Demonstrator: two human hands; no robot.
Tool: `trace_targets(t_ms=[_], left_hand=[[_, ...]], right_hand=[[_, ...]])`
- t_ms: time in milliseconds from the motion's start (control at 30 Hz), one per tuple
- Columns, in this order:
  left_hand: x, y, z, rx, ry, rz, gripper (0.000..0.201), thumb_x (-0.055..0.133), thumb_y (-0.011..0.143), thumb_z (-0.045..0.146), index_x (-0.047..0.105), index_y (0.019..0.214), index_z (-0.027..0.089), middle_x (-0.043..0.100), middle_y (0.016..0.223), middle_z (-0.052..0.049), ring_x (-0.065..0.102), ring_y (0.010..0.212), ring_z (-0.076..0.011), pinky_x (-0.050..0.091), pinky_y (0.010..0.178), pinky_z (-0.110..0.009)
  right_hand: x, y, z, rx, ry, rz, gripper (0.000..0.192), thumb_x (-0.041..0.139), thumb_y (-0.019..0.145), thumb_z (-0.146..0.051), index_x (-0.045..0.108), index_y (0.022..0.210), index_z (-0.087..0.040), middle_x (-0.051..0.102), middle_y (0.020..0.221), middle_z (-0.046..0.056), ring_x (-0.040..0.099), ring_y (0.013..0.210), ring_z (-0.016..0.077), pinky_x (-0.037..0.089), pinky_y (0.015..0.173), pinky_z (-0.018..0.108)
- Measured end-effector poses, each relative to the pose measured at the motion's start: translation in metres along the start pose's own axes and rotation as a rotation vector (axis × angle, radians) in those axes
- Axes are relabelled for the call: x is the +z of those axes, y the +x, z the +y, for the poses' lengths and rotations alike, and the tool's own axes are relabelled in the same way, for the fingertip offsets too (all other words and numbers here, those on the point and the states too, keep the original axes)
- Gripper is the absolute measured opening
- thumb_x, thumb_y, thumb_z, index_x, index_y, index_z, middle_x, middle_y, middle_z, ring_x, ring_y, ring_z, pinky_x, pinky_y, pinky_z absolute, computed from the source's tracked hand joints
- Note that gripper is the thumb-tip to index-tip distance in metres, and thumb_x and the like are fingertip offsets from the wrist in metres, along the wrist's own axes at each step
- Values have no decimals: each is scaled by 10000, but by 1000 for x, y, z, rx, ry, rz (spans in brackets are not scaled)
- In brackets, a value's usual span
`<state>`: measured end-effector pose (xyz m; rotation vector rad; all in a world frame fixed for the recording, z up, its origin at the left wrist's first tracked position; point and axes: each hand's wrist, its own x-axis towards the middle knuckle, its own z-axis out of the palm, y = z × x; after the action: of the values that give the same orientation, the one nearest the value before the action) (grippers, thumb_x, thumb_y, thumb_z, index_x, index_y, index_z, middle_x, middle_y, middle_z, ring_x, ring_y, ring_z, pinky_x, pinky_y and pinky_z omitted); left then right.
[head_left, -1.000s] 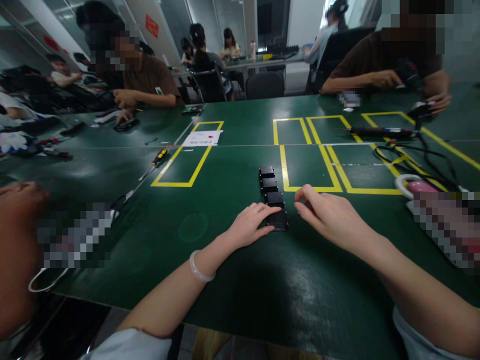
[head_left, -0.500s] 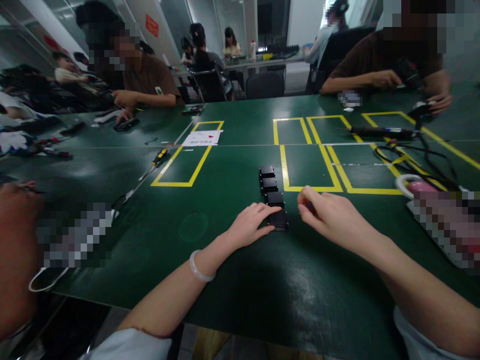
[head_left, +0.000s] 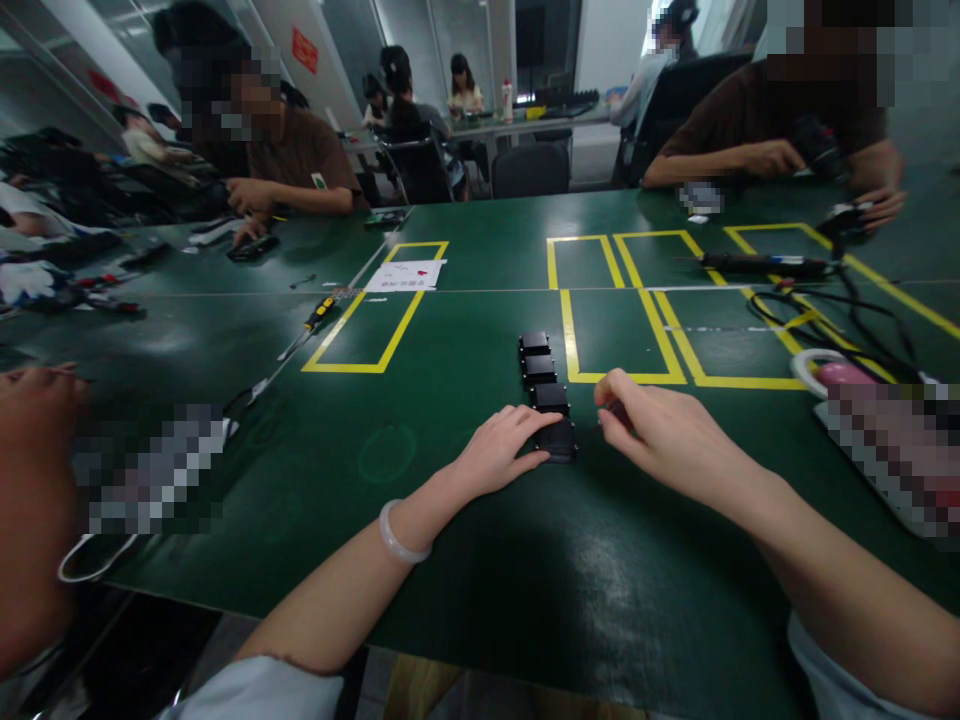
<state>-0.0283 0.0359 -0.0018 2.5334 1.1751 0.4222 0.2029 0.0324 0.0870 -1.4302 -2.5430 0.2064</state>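
Centrally, toward the near edge of the green desk (head_left: 465, 560): row of four small black blocks (head_left: 545, 394), touching end to end, running from the near edge toward the far edge. Left hand (head_left: 499, 450) flat on the desk, palm down, fingers loosely spread, fingertips (head_left: 553, 418) resting against the left side of the nearest black block (head_left: 559, 440); nothing gripped. White bangle (head_left: 400, 535) around the left wrist. Right hand (head_left: 667, 432) just right of the row, well clear of the left hand, thumb and forefinger pinched together on a small dark item (head_left: 619, 410); too small and too hidden to identify. Yellow tape rectangles (head_left: 611, 330) marked on the desk beyond the row, one with its near left corner just beside the row's middle blocks; another yellow rectangle (head_left: 375, 320) further left with a white sheet (head_left: 406, 275) at its far end. Yellow-handled screwdriver (head_left: 319, 313) lying just left of that rectangle. Black cables (head_left: 832, 310) and a long dark tool (head_left: 761, 265) toward the right edge, a pink and white object (head_left: 829, 372) near them, partly blurred. Other persons seated at the far edge and far corners, hands busy with small dark items; another person's arm (head_left: 34, 500) at the left edge. White face mask (head_left: 94, 558) lying at the near left corner.
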Motion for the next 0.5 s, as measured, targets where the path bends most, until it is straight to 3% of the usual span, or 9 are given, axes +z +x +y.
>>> trace_targets(t_ms=[133, 367, 500], left_hand=[[0, 0, 0, -2, -6, 3, 489, 538, 926, 349, 369, 1382, 296, 523, 1199, -61, 491, 1064, -231, 428, 902, -373], [-1, 0, 0, -1, -20, 12, 475, 531, 928, 357, 380, 1375, 300, 525, 1197, -62, 492, 1071, -234, 425, 912, -383], [-1, 0, 1, -5, -22, 6, 484, 537, 925, 354, 376, 1378, 295, 524, 1197, -62, 491, 1072, -234, 426, 910, -380]], right_hand=[[0, 0, 1, -38, -74, 18, 258, 347, 954, -406, 498, 869, -215, 611, 675, 18, 573, 612, 186, 289, 544, 272], [-2, -1, -2, -19, 39, -6, 209, 369, 927, -294, 460, 1086, -193, 623, 706, 7, 586, 630, 174, 334, 584, 269], [-2, 0, -1, -38, -4, -14, 230, 354, 951, -395, 495, 943, -213, 611, 693, 9, 568, 623, 177, 312, 563, 268]])
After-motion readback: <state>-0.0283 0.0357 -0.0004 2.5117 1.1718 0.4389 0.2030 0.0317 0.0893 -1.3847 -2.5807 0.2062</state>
